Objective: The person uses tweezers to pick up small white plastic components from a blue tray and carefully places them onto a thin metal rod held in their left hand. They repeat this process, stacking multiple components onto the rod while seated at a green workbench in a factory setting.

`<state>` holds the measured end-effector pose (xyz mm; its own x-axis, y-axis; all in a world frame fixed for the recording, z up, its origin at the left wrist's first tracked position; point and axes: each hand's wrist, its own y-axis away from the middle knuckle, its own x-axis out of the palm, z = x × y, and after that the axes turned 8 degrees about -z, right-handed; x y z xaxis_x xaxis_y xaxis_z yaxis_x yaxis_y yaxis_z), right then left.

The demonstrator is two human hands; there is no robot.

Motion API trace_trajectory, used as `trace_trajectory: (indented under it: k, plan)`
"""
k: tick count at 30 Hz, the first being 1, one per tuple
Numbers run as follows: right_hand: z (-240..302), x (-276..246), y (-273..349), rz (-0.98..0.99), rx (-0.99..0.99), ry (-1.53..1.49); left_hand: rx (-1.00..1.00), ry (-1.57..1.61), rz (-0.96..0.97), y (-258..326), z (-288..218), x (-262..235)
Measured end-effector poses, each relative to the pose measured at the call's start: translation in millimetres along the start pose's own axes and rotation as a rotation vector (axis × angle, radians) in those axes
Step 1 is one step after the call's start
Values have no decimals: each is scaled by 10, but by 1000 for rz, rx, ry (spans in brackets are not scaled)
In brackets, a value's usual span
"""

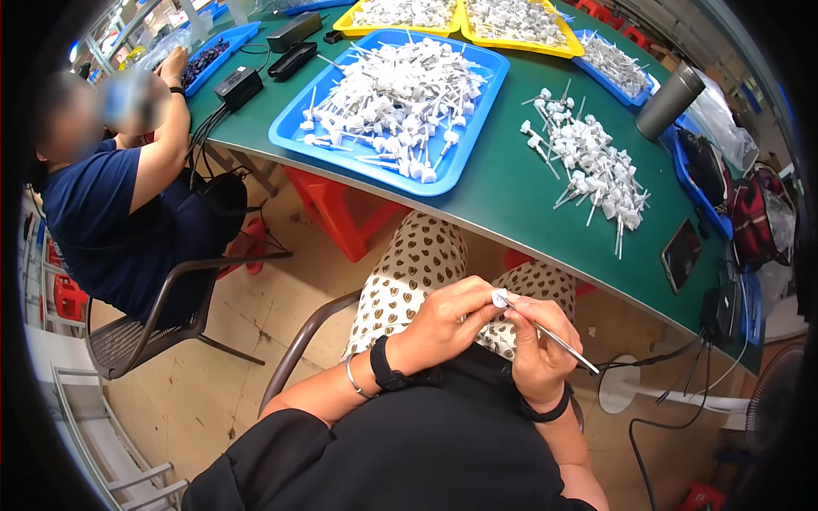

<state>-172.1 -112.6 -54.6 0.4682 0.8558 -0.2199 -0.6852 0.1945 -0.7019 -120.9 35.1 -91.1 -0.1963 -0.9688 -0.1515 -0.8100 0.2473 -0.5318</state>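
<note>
Above my lap, my left hand (445,322) pinches a small white plastic part (499,298) between thumb and fingers. My right hand (544,347) is closed round a slim grey metal tool (567,347), perhaps tweezers. The tool's far tip meets the white part and its back end sticks out past my right palm. On the green table (503,200) ahead, a blue tray (285,134) is heaped with white parts on thin pale stems. A loose pile of similar parts (596,170) lies to the right of that tray.
Yellow trays (464,25) of white parts stand at the back. A grey bottle (671,102) and a phone (681,255) are at the right. A co-worker (128,196) sits at the left. A red stool (341,213) is under the table; a white fan (630,383) stands at my right.
</note>
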Motion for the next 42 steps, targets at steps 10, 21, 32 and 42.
trace_trajectory:
  k: [10,21,32,42]
  plan:
    - [-10,-39,52,-76,116,-149,-112,87,28,3,-12,-24]
    - [-52,-52,118,-12,140,-152,-38,37,-5,13,4,-4]
    - [-34,-13,113,-104,137,-132,-27,-1,29,25,10,-26]
    - [-37,-30,120,-25,149,-155,-48,17,25,26,10,-16]
